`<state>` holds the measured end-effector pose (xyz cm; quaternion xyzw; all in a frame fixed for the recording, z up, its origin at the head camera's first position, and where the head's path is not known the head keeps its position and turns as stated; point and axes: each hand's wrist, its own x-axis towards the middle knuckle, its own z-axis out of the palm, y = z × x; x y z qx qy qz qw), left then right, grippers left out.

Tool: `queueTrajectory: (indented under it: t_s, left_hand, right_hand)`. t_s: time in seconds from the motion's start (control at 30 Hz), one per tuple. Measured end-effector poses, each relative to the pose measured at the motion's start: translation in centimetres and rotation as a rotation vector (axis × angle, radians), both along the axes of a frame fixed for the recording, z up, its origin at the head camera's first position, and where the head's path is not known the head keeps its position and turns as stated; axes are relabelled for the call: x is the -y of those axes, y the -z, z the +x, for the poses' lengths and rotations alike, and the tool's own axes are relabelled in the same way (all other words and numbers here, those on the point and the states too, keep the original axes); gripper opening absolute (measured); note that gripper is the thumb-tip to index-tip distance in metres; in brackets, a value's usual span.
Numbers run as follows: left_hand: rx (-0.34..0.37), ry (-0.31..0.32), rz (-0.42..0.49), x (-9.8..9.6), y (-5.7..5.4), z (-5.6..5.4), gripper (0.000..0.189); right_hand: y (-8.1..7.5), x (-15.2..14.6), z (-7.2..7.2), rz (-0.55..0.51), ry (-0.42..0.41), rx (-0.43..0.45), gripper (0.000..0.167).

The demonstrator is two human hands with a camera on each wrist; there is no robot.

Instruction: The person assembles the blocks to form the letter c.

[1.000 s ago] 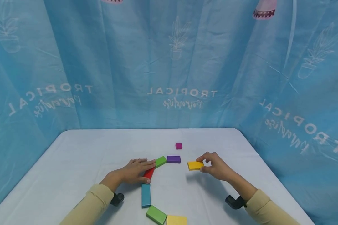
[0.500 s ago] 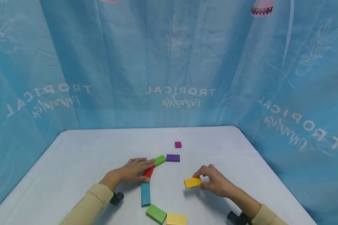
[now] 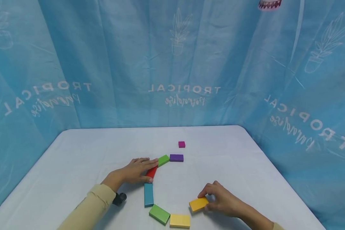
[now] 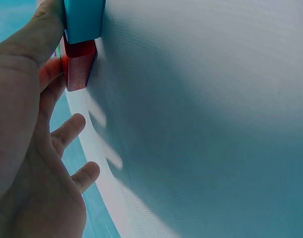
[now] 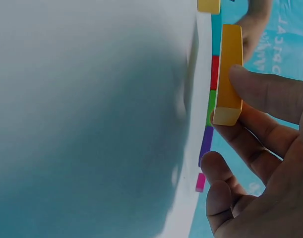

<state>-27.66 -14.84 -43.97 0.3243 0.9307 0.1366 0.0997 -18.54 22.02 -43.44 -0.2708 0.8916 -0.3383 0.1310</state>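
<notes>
My right hand (image 3: pixel 222 201) pinches a yellow block (image 3: pixel 198 204) between thumb and fingers, to the right of a paler yellow block (image 3: pixel 180 221). In the right wrist view the thumb lies on the held block's (image 5: pixel 229 54) broad face, with its shadow on the table. My left hand (image 3: pixel 133 172) rests, fingers outstretched, on a red block (image 3: pixel 151 172), partly covering it. The thumb is at the joint with a teal block (image 3: pixel 148 195); a fingertip reaches a green block (image 3: pixel 163 160). In the left wrist view, the other fingers spread loosely beyond the red block (image 4: pixel 79 69).
A curved row runs from a purple block (image 3: pixel 176 158) through green, red and teal to a second green block (image 3: pixel 159 214) and the paler yellow one. A small magenta block (image 3: pixel 181 144) lies behind, on the white table (image 3: pixel 89 150). Blue curtains (image 3: pixel 132 64) surround the table.
My right hand has carried the yellow block toward me, from beside the purple block to near the paler yellow one. The left hand has stayed on the red block. The head view has shifted slightly.
</notes>
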Motion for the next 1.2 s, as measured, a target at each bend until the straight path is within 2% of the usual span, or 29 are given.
queueTrajectory:
  t_s: [0.3, 0.5, 0.77, 0.93, 1.2]
  left_hand:
    - [0.013, 0.004, 0.014, 0.1, 0.1, 0.0, 0.075]
    - [0.041, 0.008, 0.020, 0.0, 0.2, 0.0, 0.076]
    - [0.023, 0.001, 0.014, 0.0, 0.3, 0.0, 0.075]
    - [0.020, -0.003, 0.016, 0.0, 0.3, 0.1, 0.075]
    - [-0.005, 0.000, 0.006, 0.0, 0.3, -0.1, 0.075]
  right_hand:
    - [0.7, 0.0, 1.0, 0.010, -0.020, 0.071, 0.034]
    - [1.3, -0.1, 1.6, 0.024, -0.021, 0.076, 0.034]
    - [1.1, 0.1, 2.1, 0.038, 0.027, 0.126, 0.036]
    - [1.1, 0.2, 2.1, 0.008, 0.013, 0.125, 0.035]
    - [1.3, 0.1, 1.8, -0.009, -0.029, 0.065, 0.036]
